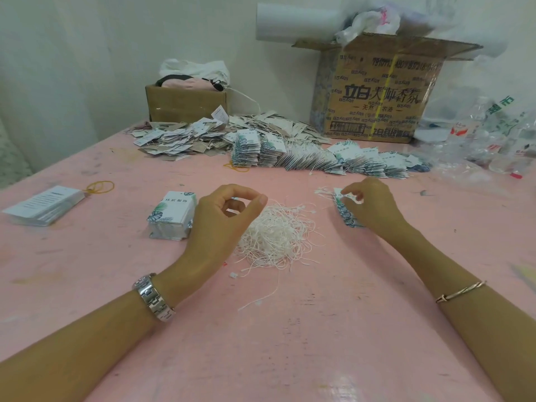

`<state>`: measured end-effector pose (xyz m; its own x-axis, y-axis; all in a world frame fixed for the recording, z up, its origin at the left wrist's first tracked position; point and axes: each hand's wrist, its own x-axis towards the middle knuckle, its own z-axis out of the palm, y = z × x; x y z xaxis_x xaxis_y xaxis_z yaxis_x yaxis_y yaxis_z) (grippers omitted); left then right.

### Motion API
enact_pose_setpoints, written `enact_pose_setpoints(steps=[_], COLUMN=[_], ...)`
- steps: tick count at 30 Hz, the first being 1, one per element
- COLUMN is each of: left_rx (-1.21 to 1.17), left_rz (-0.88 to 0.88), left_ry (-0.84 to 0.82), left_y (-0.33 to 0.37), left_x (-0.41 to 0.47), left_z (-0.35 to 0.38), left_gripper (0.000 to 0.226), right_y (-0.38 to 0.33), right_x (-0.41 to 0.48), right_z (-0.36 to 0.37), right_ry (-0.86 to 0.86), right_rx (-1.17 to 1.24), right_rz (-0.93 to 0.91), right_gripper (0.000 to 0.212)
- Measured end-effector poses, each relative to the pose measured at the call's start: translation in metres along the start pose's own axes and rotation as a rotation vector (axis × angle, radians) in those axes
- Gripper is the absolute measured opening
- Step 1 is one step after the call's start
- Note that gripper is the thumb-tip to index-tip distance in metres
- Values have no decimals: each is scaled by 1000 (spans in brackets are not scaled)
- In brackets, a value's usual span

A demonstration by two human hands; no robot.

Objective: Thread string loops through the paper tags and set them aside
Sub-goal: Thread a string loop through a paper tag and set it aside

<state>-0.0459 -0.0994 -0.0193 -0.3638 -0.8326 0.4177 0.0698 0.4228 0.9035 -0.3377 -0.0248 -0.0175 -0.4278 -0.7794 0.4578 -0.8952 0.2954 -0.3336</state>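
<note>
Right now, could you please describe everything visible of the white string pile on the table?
The string pile is a loose, tangled heap of thin white cords, some ending in small white clasps. It lies on the pink table between the left hand and the right hand, stray strands trailing toward the near edge. The left hand curls over its left side; whether it holds a strand is unclear.

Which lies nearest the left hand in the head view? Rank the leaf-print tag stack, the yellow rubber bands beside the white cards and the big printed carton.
1. Leaf-print tag stack, right beside the left hand, on its left.
2. Yellow rubber bands, farther left on the table.
3. Big printed carton, at the back right by the wall.
</note>
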Motion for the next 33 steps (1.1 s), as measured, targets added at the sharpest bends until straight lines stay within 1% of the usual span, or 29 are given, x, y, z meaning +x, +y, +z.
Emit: enact_pose_setpoints(steps=[2, 6, 8, 10, 15, 19, 24, 29, 33], left_rx=[69, 194, 277, 353, 474, 501, 464, 493, 528], left_rz=[58, 150, 207, 252, 286, 288, 309, 317, 307], left_ry=[-18, -44, -61, -90, -185, -240, -197, -201, -229], left_y=[-1, -1, 0, 1, 3, 3, 3, 1, -3], left_x=[0, -2, -3, -5, -8, -9, -7, -7, -7], left_z=[-1, 0, 0, 1, 0, 0, -1, 1, 1], left_gripper=[4, 3, 4, 5, 6, 10, 4, 8, 6], right_y=[-30, -83, -98, -104, -105, -105, -106, -111, -114], right_x=[-9, -36, -46, -51, -53, -51, -51, -54, -52], right_z=[-6, -11, -10, -9, -4, -4, -8, -11, -13], right_ry=[-2, -163, -205, -221, -216, -190, -191, -206, -191], right_rx=[134, 378, 421, 451, 454, 506, 657, 659, 777], right_rz=[-140, -387, -470, -503, -520, -469, -346, -342, -308], right_gripper=[15, 14, 17, 19, 7, 2, 5, 9, 8])
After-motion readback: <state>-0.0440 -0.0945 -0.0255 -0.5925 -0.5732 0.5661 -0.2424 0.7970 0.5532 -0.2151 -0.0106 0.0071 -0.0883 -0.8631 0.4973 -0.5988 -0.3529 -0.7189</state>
